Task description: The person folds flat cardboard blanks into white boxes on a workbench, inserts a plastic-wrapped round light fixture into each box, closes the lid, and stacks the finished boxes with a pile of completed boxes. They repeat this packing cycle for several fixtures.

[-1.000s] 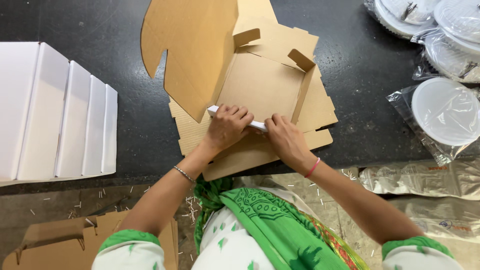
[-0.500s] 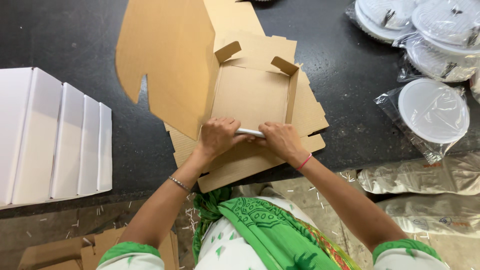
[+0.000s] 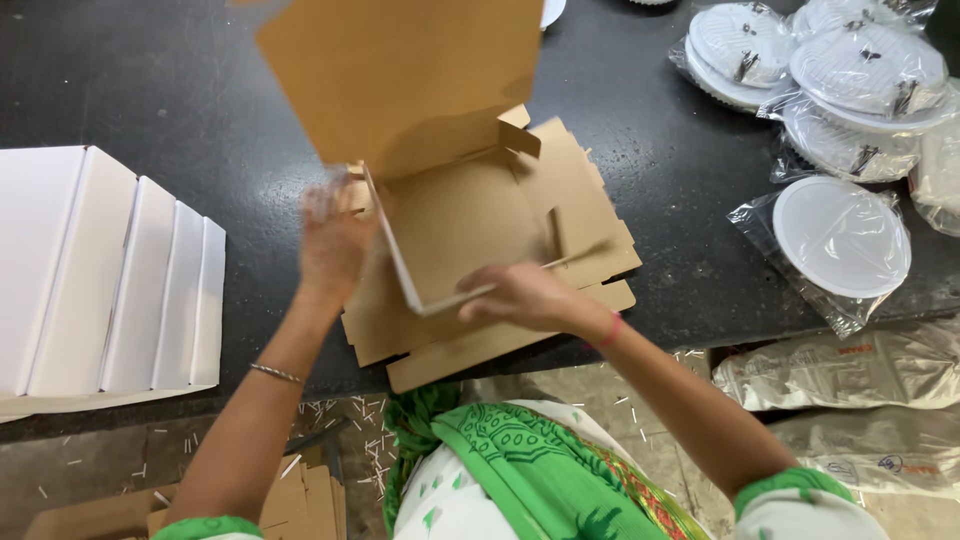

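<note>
- Where the left hand [image 3: 335, 240] lifts beside the box [image 3: 455, 225], it is blurred, so its fingers cannot be made out; it seems spread and pressed to the box's left wall, but whether it grips I cannot tell
- The box lid [image 3: 400, 75] stands up and is cut off by the top edge of the frame, hiding the table behind it
- The right hand [image 3: 525, 297] lies on the front wall of the box, fingers curled over its white edge, holding it; the fingertips are hidden behind the wall
- The box sits half folded on a stack of flat cardboard [image 3: 480, 340], near the front edge of the black table [image 3: 150, 80], right in front of the person and between the two hands
- The stack is mostly covered by the box, only its front and right edges showing
- White folded boxes [image 3: 100, 270] lie well to the left, cut off by the frame edge
- Round white lamps in clear bags [image 3: 840, 235] lie to the right, apart from the hands; the upper ones are cut off at the top
- More cardboard [image 3: 200, 505] lies low at the left, partly hidden by the left arm
</note>
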The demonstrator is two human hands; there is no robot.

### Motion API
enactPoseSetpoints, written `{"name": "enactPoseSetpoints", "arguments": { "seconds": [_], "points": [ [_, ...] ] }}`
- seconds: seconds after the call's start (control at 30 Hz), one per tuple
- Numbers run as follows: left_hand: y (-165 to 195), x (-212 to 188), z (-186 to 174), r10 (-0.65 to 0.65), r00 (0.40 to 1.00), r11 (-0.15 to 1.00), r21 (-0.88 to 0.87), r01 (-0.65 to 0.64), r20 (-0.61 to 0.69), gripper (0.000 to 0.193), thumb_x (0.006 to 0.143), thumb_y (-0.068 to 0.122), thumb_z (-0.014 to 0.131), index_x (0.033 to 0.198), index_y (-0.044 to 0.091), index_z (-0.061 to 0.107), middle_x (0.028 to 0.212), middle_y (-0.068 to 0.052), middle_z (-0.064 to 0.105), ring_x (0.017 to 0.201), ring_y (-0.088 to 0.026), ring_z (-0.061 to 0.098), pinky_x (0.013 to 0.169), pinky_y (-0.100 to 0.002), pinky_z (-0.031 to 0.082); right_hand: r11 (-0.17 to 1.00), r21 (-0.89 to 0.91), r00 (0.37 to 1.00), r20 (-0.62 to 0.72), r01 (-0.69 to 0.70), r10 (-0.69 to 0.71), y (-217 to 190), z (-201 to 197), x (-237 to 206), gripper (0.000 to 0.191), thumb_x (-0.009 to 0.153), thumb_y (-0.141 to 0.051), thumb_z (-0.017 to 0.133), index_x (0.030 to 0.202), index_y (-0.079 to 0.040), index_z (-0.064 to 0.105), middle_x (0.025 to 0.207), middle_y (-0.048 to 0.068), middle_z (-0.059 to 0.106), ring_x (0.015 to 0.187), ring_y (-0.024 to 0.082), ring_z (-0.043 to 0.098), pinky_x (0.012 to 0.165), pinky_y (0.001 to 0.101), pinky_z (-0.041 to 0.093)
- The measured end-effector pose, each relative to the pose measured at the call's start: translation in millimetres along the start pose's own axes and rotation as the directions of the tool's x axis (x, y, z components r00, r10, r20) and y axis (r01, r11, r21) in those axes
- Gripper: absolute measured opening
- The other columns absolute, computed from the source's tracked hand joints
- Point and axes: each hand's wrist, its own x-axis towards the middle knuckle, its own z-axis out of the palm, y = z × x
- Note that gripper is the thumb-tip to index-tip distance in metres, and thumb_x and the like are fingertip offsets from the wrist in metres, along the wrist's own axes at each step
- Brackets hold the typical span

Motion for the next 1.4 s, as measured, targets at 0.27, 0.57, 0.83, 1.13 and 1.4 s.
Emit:
{"name": "enactPoseSetpoints", "arguments": {
  "seconds": [0.27, 0.57, 0.83, 1.13, 1.4],
  "points": [
    [119.1, 39.8, -51.1, -0.197, 0.904, 0.545, -0.725, 0.422, 0.379, 0.054, 0.093, 0.053, 0.068, 0.09, -0.001, 0.069, 0.09, -0.024, 0.067, 0.088, -0.041, 0.062, 0.08, -0.051, 0.049, 0.801, -0.554, 0.845, -0.521, -0.227, -0.121, 67.0, -70.3, -46.5, 0.049, 0.086, 0.007, 0.054, 0.129, -0.012, 0.067, 0.131, 0.01, 0.066, 0.122, 0.033, 0.059, 0.104, 0.0442, 0.046],
    [171.8, 25.8, -52.8, -0.164, 0.934, 0.551, -0.756, 0.353, 0.317, 0.007, 0.083, 0.006, 0.065, 0.084, 0.005, 0.072, 0.094, -0.014, 0.071, 0.098, -0.033, 0.066, 0.084, -0.044, 0.054, 0.543, -0.839, 0.875, -0.244, 0.026, -0.419, 116.4, -78.1, -14.0, 0.047, 0.087, -0.001, 0.061, 0.132, -0.013, 0.065, 0.155, 0.005, 0.053, 0.147, 0.025, 0.042, 0.123, 0.0442, 0.03],
    [92.8, -26.9, -83.7, -0.267, 0.772, 0.486, -0.611, 0.625, 0.577, 0.011, 0.087, 0.005, 0.064, 0.096, 0.008, 0.07, 0.096, -0.012, 0.068, 0.094, -0.034, 0.066, 0.076, -0.048, 0.054, 0.684, -0.695, 0.846, -0.212, 0.222, -0.49, 64.9, -27.1, -56.6, 0.041, 0.087, -0.003, 0.061, 0.127, -0.008, 0.062, 0.147, 0.008, 0.057, 0.14, 0.028, 0.051, 0.117, 0.0456, 0.04],
    [112.8, -17.2, -110.1, -0.237, 0.792, 0.537, -0.603, 0.59, 0.563, 0.046, 0.096, 0.041, 0.064, 0.112, -0.002, 0.065, 0.114, -0.019, 0.063, 0.106, -0.037, 0.062, 0.083, -0.046, 0.055, 0.697, -0.71, 0.939, -0.165, 0.099, -0.301, 48.8, -39.1, -36.6, 0.057, 0.084, 0.007, 0.054, 0.141, -0.002, 0.058, 0.142, 0.012, 0.061, 0.132, 0.027, 0.056, 0.11, 0.0375, 0.044],
    [115.8, -16.6, -97.1, -0.23, 0.877, 0.602, -0.647, 0.468, 0.421, 0.052, 0.081, 0.026, 0.072, 0.121, -0.006, 0.064, 0.114, -0.015, 0.06, 0.109, -0.033, 0.058, 0.09, -0.045, 0.052, 0.713, -0.669, 0.963, 0.012, 0.208, -0.269, 41.7, -57.8, -13.9, 0.057, 0.083, 0.007, 0.053, 0.139, -0.003, 0.058, 0.139, 0.011, 0.062, 0.127, 0.028, 0.058, 0.111, 0.0432, 0.044]
  ]
}}
